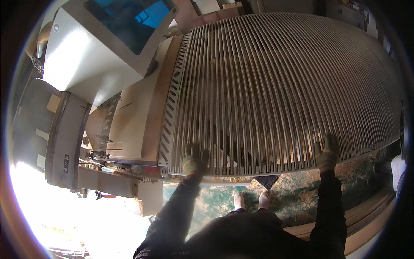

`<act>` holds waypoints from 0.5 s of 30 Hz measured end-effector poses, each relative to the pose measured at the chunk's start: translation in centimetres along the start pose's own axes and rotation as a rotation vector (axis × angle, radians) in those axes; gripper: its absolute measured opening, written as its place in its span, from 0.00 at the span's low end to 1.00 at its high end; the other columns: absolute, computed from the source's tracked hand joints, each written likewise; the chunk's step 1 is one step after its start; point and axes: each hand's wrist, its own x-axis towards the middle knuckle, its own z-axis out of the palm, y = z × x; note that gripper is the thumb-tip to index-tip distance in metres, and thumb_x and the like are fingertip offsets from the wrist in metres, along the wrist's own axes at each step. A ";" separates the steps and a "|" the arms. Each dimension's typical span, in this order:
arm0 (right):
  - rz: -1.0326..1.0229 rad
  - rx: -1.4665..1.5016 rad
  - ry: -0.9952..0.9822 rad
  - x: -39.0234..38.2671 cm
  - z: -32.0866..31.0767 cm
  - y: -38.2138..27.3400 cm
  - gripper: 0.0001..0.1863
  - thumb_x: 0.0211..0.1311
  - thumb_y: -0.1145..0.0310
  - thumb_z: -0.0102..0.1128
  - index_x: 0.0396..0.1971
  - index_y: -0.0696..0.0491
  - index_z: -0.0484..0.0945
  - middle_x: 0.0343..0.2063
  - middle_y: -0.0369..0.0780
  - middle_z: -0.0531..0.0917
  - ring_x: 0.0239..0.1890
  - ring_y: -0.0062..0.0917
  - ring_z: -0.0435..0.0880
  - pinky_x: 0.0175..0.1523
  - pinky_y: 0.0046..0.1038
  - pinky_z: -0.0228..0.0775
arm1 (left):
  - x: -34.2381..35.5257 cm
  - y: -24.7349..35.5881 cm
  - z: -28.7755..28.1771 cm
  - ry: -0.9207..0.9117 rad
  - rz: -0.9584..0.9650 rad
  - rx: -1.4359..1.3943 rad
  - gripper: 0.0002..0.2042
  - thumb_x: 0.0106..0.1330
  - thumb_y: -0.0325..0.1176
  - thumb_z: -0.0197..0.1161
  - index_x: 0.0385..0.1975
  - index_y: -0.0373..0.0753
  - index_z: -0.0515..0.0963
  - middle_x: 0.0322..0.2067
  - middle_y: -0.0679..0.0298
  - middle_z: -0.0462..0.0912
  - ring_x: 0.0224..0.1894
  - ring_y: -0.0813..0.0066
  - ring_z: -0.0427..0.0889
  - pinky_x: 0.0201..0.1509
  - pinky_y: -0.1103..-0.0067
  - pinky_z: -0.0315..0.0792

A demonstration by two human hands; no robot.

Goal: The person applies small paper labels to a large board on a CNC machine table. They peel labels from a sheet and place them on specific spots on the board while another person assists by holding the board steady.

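Note:
A wide bed of parallel metal slats (pixel 258 95) fills the middle and right of the view, dark gaps between its bars. Along its near edge, my left hand (pixel 194 160), in a pale work glove with dark fingers, lies on the left slats with fingers stretched forward. Farther right, my right hand (pixel 327 153), gloved alike, is at the same edge with its fingers extended and apart. Neither hand holds anything I can see.
A grey-white machine housing (pixel 90 60) with a blue window (pixel 133 19) overhangs the left side. Below it runs a metal beam (pixel 67 142). My shoes (pixel 239 201) stand on a worn green floor (pixel 215 207). Long boards (pixel 366 218) lie at lower right.

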 end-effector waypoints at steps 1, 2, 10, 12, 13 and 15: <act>0.005 0.011 -0.010 0.0 -0.2 -0.1 0.36 0.69 0.46 0.63 0.70 0.53 0.71 0.71 0.50 0.70 0.75 0.47 0.64 0.80 0.47 0.52 | 0.0 0.0 0.0 -0.007 -0.004 0.011 0.29 0.71 0.55 0.61 0.63 0.41 0.74 0.68 0.42 0.68 0.68 0.37 0.69 0.68 0.52 0.68; 0.014 0.009 -0.022 0.0 -0.3 -0.2 0.36 0.69 0.46 0.63 0.70 0.54 0.71 0.71 0.50 0.70 0.75 0.47 0.64 0.80 0.47 0.52 | 0.0 0.0 0.0 -0.009 -0.007 -0.001 0.29 0.71 0.55 0.61 0.63 0.41 0.74 0.68 0.42 0.68 0.68 0.38 0.69 0.68 0.52 0.68; 0.007 0.043 -0.081 0.7 -2.1 -1.3 0.35 0.68 0.49 0.65 0.68 0.56 0.73 0.70 0.50 0.71 0.74 0.49 0.66 0.78 0.48 0.57 | 0.1 0.3 -0.6 -0.011 -0.003 -0.032 0.29 0.71 0.55 0.61 0.63 0.40 0.74 0.67 0.42 0.69 0.68 0.37 0.69 0.67 0.52 0.69; -0.037 0.064 -0.052 0.8 -2.0 -1.0 0.34 0.68 0.51 0.66 0.66 0.56 0.74 0.69 0.50 0.73 0.74 0.49 0.66 0.77 0.48 0.59 | 0.1 0.3 -0.8 -0.056 -0.024 -0.054 0.29 0.71 0.55 0.61 0.63 0.40 0.74 0.68 0.42 0.69 0.68 0.38 0.69 0.68 0.52 0.68; -0.051 0.074 -0.035 0.8 -1.8 -0.9 0.33 0.68 0.51 0.67 0.65 0.56 0.74 0.68 0.50 0.73 0.73 0.49 0.67 0.77 0.48 0.60 | 0.1 0.4 -0.8 -0.042 -0.012 -0.058 0.29 0.71 0.55 0.61 0.64 0.40 0.74 0.68 0.42 0.69 0.69 0.38 0.68 0.68 0.52 0.68; -0.089 0.122 0.018 0.7 -1.4 -0.6 0.31 0.68 0.52 0.67 0.64 0.55 0.76 0.67 0.50 0.75 0.72 0.49 0.68 0.76 0.49 0.61 | 0.0 0.4 -0.8 -0.064 -0.036 -0.044 0.29 0.72 0.55 0.60 0.64 0.39 0.74 0.69 0.42 0.68 0.69 0.38 0.68 0.69 0.53 0.67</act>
